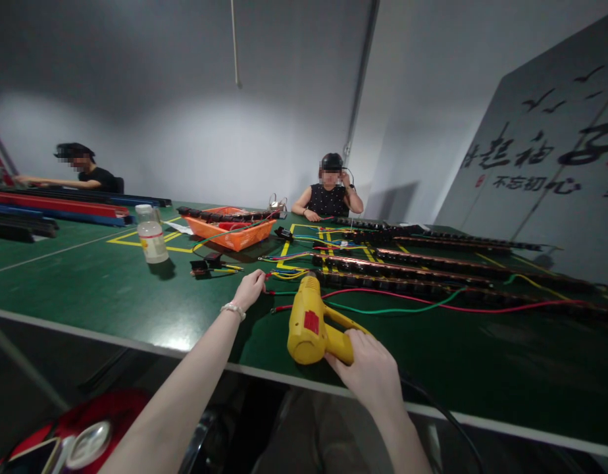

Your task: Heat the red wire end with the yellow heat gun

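Note:
My right hand is closed around the handle of a yellow heat gun, whose nozzle points away from me over the table. Left of the gun, my left hand pinches the red end of a wire. Yellow and blue wires run from beside that hand toward a long black strip with copper edges. A red wire and a green wire lie loose on the table just beyond the gun.
An orange basket and a plastic bottle stand farther back on the green table. Small black connectors lie left of my hand. More strips stretch rightward. One person sits opposite, another at far left.

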Demonstrator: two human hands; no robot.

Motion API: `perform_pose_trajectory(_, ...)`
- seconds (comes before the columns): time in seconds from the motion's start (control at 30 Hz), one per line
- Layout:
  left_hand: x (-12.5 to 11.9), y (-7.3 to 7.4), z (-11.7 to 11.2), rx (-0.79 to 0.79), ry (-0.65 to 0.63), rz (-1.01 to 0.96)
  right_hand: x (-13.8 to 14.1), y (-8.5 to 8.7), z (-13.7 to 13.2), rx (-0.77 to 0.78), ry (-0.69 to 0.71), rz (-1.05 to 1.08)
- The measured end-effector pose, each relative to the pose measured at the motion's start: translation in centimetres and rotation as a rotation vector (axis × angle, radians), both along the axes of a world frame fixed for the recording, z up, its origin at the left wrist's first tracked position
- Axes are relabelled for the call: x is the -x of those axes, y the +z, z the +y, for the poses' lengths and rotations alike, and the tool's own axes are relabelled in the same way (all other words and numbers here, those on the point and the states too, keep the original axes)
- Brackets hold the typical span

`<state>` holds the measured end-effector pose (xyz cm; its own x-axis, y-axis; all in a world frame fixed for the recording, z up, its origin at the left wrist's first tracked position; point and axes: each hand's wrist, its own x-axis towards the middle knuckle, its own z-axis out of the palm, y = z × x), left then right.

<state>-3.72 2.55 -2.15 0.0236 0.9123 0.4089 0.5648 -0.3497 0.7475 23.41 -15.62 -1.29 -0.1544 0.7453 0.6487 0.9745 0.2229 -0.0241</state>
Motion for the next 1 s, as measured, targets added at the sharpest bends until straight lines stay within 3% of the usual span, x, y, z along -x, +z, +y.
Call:
perform_pose_trajectory(0.43, 0.2, 0.1, 0.6, 0.046, 0.019, -0.108, 3.9, -0.8, -0.5, -0.001, -0.010, 0.001)
perform_pose_trajectory(0.8, 0.5, 0.0, 0.9, 0.052, 0.026, -0.032, 8.7, -1.1, -0.5, -0.003, 0.023, 0.061)
perform_pose_trajectory(1.0, 0.9, -0.1, 1.4, 0.063, -0.001, 0.001, 9.2, -1.3, -0.4, -0.029, 0.044, 0.077)
